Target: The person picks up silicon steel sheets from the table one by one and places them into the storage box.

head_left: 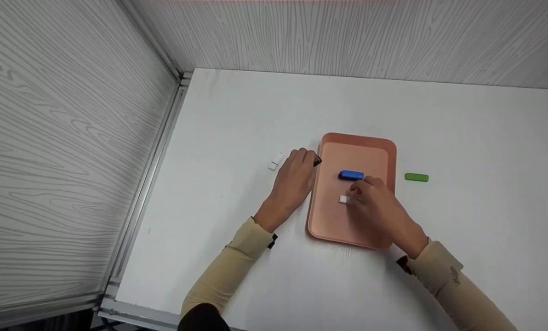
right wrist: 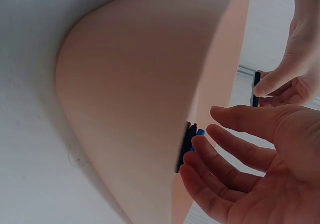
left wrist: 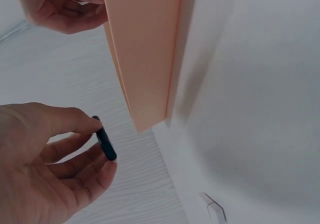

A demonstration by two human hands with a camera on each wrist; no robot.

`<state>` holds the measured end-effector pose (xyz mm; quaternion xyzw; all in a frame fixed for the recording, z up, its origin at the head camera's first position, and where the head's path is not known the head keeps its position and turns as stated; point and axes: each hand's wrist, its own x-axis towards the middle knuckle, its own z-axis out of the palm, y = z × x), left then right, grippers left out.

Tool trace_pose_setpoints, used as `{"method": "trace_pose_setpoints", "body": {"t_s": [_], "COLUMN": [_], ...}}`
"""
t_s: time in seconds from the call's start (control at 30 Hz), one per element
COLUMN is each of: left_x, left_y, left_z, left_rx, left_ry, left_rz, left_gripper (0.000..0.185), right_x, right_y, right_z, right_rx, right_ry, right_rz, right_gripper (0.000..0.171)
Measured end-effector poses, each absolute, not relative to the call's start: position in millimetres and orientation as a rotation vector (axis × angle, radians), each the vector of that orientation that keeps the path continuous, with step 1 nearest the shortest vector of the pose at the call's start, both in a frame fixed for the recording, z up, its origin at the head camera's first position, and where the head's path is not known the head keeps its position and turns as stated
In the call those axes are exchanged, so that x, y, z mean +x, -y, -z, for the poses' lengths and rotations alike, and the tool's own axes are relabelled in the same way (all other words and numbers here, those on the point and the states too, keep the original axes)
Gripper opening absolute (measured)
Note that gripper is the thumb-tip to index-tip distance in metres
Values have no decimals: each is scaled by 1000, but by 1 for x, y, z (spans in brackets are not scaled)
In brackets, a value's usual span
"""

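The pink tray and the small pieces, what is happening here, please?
A person works at a white table. The left hand pinches a small dark piece beside the pink tray. The right hand hangs open over the tray, near a blue piece and a white piece. A green piece lies right of it; another white piece lies left.

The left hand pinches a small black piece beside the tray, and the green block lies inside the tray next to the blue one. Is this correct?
Not quite. The green block lies on the table, outside the tray, to its right, as the head view shows. The rest holds: the left hand pinches the black piece beside the tray, and the blue block is in the tray.
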<state>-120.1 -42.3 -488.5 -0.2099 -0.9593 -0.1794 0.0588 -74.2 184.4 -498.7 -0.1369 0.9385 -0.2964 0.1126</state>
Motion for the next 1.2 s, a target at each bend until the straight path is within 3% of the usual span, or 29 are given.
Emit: {"method": "trace_pose_setpoints", "body": {"t_s": [1.2], "left_x": [-99], "left_y": [-6], "left_z": [508], "left_rx": [-1050], "left_ry": [2861], "left_rz": [551], "left_gripper": [15], "right_x": [-84], "right_y": [-203], "right_z": [489], "right_rx": [-337], "right_ry": [-2797], "right_rz": [835], "right_gripper": [19]}}
